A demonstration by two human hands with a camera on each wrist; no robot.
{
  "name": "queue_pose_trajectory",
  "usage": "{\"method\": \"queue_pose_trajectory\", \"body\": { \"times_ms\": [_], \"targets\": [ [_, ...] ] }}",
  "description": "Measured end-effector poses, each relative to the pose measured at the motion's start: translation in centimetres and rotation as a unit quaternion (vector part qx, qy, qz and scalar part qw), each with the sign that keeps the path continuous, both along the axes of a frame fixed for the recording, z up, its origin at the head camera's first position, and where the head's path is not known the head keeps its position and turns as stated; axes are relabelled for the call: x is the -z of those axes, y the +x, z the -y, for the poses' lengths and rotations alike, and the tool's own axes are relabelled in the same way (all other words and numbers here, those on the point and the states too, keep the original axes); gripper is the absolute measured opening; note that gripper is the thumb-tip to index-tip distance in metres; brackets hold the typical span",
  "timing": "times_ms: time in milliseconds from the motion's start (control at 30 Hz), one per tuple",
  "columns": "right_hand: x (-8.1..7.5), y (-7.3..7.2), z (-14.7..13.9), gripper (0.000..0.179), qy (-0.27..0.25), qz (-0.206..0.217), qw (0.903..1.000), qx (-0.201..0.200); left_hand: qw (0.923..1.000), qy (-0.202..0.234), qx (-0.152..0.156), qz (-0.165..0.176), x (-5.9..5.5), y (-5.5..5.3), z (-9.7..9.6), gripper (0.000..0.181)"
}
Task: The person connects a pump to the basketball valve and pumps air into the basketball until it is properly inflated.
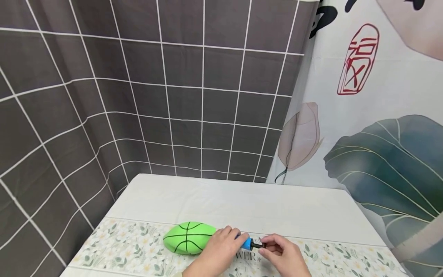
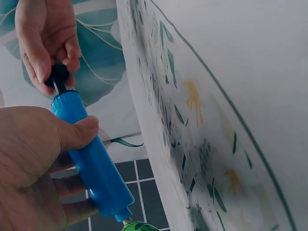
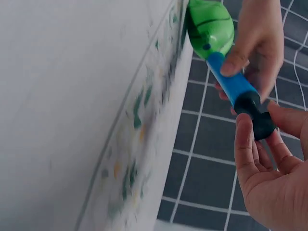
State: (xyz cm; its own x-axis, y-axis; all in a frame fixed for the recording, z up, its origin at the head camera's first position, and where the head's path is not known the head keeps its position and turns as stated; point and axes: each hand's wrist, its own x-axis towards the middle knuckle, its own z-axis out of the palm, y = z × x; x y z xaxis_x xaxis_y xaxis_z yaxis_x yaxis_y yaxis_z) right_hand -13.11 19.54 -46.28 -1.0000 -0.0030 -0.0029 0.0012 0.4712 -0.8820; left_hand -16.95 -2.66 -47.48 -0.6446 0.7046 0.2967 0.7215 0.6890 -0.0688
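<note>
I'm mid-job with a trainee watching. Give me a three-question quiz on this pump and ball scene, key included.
1. Which hand grips the body of the blue pump?
2. True or false: in the head view, the green basketball-patterned ball lies to the right of the pump.
3. Fill the gap: the other hand holds the pump's black ____.

Key:
1. The left hand.
2. False; it lies to the left.
3. Handle, in the fingers of the right hand.

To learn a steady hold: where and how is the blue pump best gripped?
Probably round its long, straight barrel, from the near side, as the left hand does: one end joins the green ball, the right hand pinches the black handle at the other.
</note>
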Motion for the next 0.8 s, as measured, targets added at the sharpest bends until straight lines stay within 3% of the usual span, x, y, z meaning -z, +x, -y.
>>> {"method": "queue_pose_trajectory", "body": {
  "times_ms": [367, 633, 800],
  "targets": [
    [-2.3, 1.4, -4.8, 0.037, 0.004, 0.058, 0.9927, 0.105, 0.9999, 0.004, -0.004, -0.011, -0.2, -0.1, -0.1, 0.053],
    [-1.9, 1.5, -5.2, 0.037, 0.001, 0.059, 0.9932, 0.100, 0.9994, -0.031, -0.012, -0.006, -0.6, -0.1, -0.7, 0.052],
    [-1.4, 1.1, -3.4, 0.031, 0.018, 0.015, 0.9975, 0.067, 0.9987, -0.045, -0.017, -0.016, -0.6, 0.0, -1.0, 0.048]
  ]
}}
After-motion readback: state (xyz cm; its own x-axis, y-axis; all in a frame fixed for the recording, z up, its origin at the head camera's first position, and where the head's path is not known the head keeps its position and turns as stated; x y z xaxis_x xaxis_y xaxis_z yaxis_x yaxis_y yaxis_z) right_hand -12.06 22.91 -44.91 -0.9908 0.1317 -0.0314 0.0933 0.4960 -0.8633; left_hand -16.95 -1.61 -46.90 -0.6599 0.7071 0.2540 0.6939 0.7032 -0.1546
